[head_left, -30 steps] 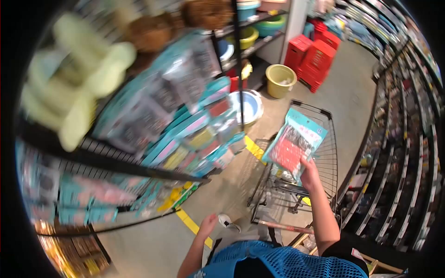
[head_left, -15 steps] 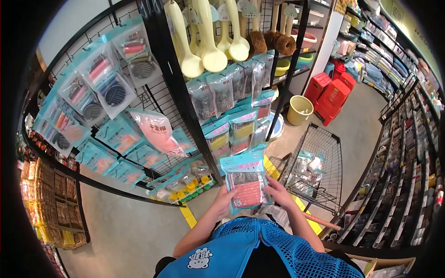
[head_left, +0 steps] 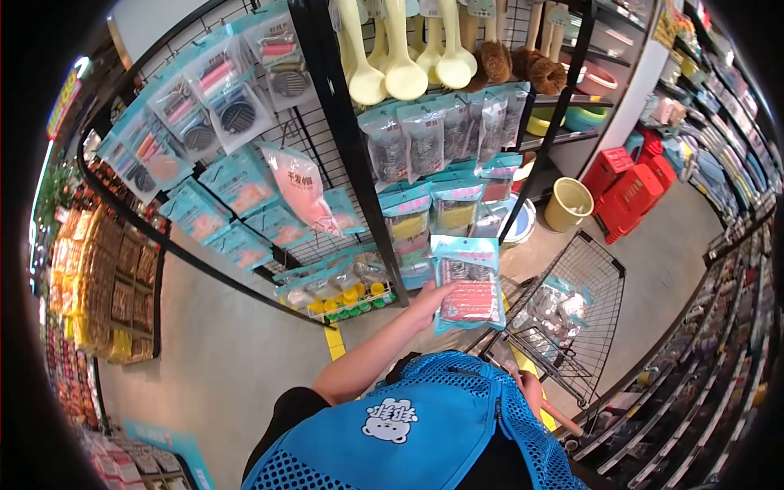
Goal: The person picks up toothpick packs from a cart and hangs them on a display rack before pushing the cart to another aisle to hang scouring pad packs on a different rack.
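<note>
My left hand (head_left: pixel 431 305) grips the left edge of a flat packet of pads (head_left: pixel 469 300), thumb across its front. Its header is light blue, with a grey layer and a pink layer showing through the clear bag. Low beside the blue mesh vest (head_left: pixel 392 420) is my right hand (head_left: pixel 529 390), close to the reddish handle (head_left: pixel 563 418) of the shopping cart. Its fingers are partly hidden. Behind the packet hang similar packets (head_left: pixel 455 211) with yellow and pink pads.
The wire shopping cart (head_left: pixel 600 327) holds several clear bags (head_left: pixel 555 314). A black rack carries cream ladles (head_left: pixel 404 80), brown brushes (head_left: pixel 494 61) and bagged scourers (head_left: pixel 420 135). Beyond stand a cream bucket (head_left: pixel 567 204) and red step stools (head_left: pixel 629 192). Shelves line the right side.
My right hand has let go of the packet and dropped to beside the vest. My left hand still holds the packet. The view has turned somewhat left.
</note>
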`<action>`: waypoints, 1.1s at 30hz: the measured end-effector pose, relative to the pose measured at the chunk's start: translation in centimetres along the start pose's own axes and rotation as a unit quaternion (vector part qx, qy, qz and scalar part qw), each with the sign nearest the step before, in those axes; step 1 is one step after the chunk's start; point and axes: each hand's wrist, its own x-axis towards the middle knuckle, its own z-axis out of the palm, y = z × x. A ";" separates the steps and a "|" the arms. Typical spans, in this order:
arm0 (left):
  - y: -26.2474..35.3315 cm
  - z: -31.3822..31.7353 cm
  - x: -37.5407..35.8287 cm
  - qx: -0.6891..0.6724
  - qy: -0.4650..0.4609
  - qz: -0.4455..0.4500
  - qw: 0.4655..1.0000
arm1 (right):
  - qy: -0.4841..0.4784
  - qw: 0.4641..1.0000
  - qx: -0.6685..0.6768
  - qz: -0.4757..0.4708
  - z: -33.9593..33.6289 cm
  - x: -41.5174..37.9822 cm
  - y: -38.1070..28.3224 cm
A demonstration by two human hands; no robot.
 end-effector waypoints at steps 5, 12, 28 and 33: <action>-1.9 2.7 3.3 -0.013 -0.006 0.002 1.000 | 0.034 0.999 -0.012 0.014 -1.8 0.4 2.2; -0.5 3.3 4.4 -0.040 0.134 0.122 0.983 | -0.004 0.999 -0.008 0.040 -4.6 1.4 7.5; 2.9 -3.3 8.1 -0.176 0.126 0.201 0.955 | -0.093 0.993 0.074 -0.010 -5.2 1.5 7.0; 2.9 -3.9 8.7 -0.198 0.115 0.199 0.953 | -0.103 0.991 0.081 -0.002 -5.5 1.5 7.0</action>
